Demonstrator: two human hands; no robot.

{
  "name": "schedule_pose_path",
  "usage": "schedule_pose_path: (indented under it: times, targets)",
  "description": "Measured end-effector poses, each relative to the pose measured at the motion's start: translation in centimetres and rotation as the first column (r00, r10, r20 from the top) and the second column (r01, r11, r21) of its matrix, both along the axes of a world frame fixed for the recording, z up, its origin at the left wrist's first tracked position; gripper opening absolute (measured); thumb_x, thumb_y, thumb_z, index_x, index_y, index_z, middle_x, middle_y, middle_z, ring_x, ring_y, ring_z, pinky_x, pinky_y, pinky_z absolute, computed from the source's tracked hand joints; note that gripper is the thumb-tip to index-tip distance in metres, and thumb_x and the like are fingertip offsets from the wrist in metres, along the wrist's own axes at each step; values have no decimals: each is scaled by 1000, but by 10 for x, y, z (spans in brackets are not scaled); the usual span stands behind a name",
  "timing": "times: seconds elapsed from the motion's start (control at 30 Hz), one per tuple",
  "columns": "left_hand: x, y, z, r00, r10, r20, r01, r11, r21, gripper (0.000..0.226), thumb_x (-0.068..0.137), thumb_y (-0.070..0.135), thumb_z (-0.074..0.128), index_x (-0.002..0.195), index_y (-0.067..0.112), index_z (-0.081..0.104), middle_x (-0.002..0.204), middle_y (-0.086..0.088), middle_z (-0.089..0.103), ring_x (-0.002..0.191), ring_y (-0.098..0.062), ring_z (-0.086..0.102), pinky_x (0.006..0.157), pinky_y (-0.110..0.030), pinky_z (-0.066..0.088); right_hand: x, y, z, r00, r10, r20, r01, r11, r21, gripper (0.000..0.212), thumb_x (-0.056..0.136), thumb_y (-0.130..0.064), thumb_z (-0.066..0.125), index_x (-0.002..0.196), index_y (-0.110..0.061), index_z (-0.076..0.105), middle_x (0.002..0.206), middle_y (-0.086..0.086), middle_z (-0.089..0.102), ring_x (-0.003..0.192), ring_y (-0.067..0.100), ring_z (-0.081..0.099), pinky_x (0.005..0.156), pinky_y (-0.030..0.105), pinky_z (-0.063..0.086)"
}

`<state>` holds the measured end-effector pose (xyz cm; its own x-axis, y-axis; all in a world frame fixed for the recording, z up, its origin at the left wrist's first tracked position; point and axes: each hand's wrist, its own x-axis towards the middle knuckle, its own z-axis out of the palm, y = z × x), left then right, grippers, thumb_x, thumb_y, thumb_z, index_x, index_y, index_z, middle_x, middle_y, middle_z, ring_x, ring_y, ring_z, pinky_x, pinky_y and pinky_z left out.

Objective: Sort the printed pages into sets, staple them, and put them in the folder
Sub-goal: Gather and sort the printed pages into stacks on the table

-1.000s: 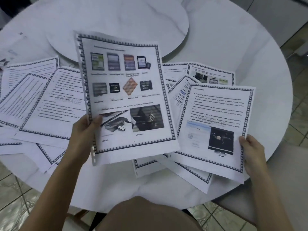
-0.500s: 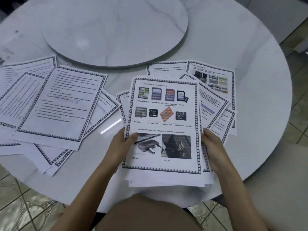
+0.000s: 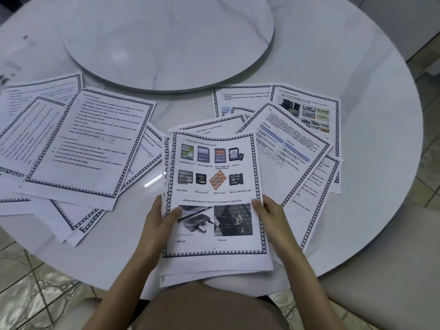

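I hold a small stack of printed pages (image 3: pixel 215 177) at the table's near edge; its top sheet shows memory cards and USB port photos inside a patterned border. My left hand (image 3: pixel 159 220) grips the stack's left edge, thumb on the top sheet. My right hand (image 3: pixel 270 213) grips its right edge. More bordered pages lie fanned to the right (image 3: pixel 300 139), some with photos (image 3: pixel 314 115). Text pages with a "STORAGE" watermark (image 3: pixel 92 144) are spread on the left. No stapler or folder is in view.
The round white marble table (image 3: pixel 369 163) carries a raised turntable (image 3: pixel 171 41) in its middle. A pale chair seat (image 3: pixel 385 270) stands at the lower right. Tiled floor shows beyond the table at both sides.
The memory-card sheet came down from my raised left hand onto the pages in front of me. My right hand moved in from the right, and both hands now hold the gathered stack.
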<state>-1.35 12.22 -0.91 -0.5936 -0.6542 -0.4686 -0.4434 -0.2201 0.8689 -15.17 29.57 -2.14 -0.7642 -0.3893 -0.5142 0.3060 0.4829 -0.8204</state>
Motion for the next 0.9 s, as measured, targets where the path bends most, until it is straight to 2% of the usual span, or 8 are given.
schedule_pose_path:
  times: [0.1, 0.2, 0.33, 0.4, 0.47, 0.63, 0.73, 0.9]
  targets:
    - [10, -11, -2, 999, 45, 5, -45, 999, -25, 28, 92, 12, 49, 116, 27, 48, 105, 11, 62, 98, -10, 61, 85, -32, 49, -16, 9, 6, 998, 26, -50, -26, 1000, 4, 20, 95, -19, 46, 101, -12, 64, 89, 7, 70, 76, 18, 64, 67, 28, 51]
    - [21, -22, -4, 996, 80, 28, -80, 997, -25, 26, 94, 14, 47, 114, 30, 46, 110, 2, 61, 99, -20, 61, 90, -41, 47, -39, 26, 11, 979, 7, -203, 14, 995, 102, 17, 94, -15, 47, 99, -18, 63, 85, 2, 69, 70, 5, 63, 61, 13, 48]
    - [32, -29, -5, 991, 130, 19, -129, 991, -41, 31, 95, 11, 45, 122, 26, 45, 116, -2, 58, 100, -23, 58, 89, -37, 44, -60, 39, 12, 924, -26, -380, 148, 944, 295, 24, 92, -20, 51, 110, -7, 61, 102, 11, 65, 98, 24, 60, 82, 26, 41]
    - [33, -31, -4, 986, 169, 5, -169, 985, -40, 35, 95, 8, 43, 127, 21, 44, 115, -2, 56, 98, -21, 56, 87, -35, 42, -64, 40, 9, 904, -41, -425, 208, 912, 355, 29, 92, -22, 53, 111, -1, 57, 108, 13, 55, 104, 29, 53, 81, 26, 34]
    - [34, -32, -3, 981, 195, -2, -195, 980, -42, 38, 95, 7, 42, 131, 18, 43, 116, -1, 55, 100, -22, 54, 88, -36, 41, -64, 36, 4, 904, -49, -424, 230, 892, 388, 34, 89, -25, 57, 109, 2, 53, 111, 14, 44, 105, 30, 49, 82, 28, 35]
    - [37, -37, -9, 977, 212, 6, -211, 977, -42, 42, 94, 6, 42, 134, 17, 40, 122, -2, 54, 108, -25, 54, 94, -40, 42, -63, 22, -4, 907, -38, -420, 267, 822, 503, 60, 85, -29, 63, 128, 5, 39, 133, 22, 33, 124, 35, 36, 95, 42, 40]
    - [38, -37, -8, 981, 193, 8, -193, 981, -34, 41, 94, 3, 41, 130, 21, 43, 121, -2, 55, 108, -25, 54, 95, -42, 42, -62, 19, -6, 896, -51, -441, 299, 803, 516, 61, 84, -23, 65, 129, 6, 37, 133, 24, 34, 124, 36, 35, 93, 42, 41]
    - [41, -38, -8, 987, 161, 3, -161, 987, -25, 46, 91, -4, 39, 109, 37, 48, 111, 6, 59, 98, -13, 57, 84, -32, 43, -66, 18, -8, 898, -139, -418, 343, 816, 465, 67, 83, -14, 65, 136, 6, 30, 134, 26, 33, 122, 38, 38, 93, 39, 40]
